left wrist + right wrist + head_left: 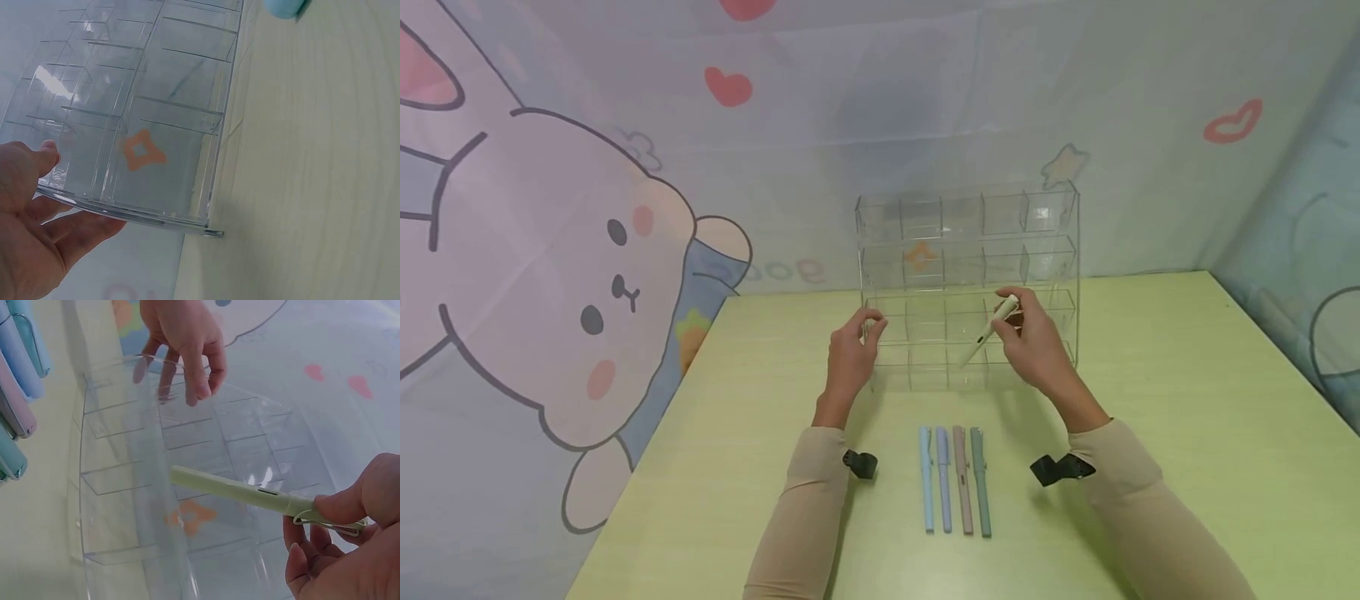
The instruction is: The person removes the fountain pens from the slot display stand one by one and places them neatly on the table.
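My right hand [1033,342] pinches a pale green capped pen [988,331] by its clip end, the other end slanting down and to the left. In the right wrist view the pen [234,490] shows a wire clip and a dark slot, in front of a clear tiered pen rack [119,478]. My left hand [852,354] holds the rack's left side, with the thumb at the front and fingers behind the side panel in the left wrist view. The rack [215,156] has several rows of divided compartments.
Four-sided clutter is absent from view; a light blue pen [927,479], a lavender pen [943,479], a mauve pen [963,479] and a dark green pen [981,483] lie side by side before the rack. A printed cloth [805,167] hangs behind the table [1180,417].
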Demonstrator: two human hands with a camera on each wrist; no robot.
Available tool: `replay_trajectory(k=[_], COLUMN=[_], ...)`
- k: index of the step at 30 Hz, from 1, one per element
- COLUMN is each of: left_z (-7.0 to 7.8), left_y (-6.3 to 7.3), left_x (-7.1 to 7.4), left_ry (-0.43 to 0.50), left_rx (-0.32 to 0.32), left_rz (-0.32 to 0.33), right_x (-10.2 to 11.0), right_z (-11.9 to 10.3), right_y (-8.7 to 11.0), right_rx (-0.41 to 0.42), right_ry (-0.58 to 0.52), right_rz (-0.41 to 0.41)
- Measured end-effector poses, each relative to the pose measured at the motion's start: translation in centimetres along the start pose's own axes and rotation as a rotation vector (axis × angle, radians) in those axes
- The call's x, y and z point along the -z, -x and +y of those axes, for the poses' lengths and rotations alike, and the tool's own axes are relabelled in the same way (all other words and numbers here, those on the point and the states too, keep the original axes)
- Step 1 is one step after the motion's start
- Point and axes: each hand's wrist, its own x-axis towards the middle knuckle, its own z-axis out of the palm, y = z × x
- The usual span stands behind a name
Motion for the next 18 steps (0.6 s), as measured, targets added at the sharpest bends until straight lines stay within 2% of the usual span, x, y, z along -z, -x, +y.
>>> replay_trajectory(k=[6, 13, 18], left_z=[0.1, 0.0, -0.1], left_y=[0.0, 0.0, 0.1], left_x=[0.1, 0.2, 0.1], left_ry=[-0.006, -0.004, 0.002], left_rx=[0.007, 0.005, -0.011], left_rz=[-0.007, -0.011, -0.007], right_x=[0.9, 1.6, 2.1], right_z=[-0.7, -0.8, -0.7], right_y=[0.3, 0.6, 1.0], right_rx=[-0.011, -0.003, 0.013], right_ry=[0.025, -0.019, -0.01], right_rz=[0.022, 0.042, 0.054])
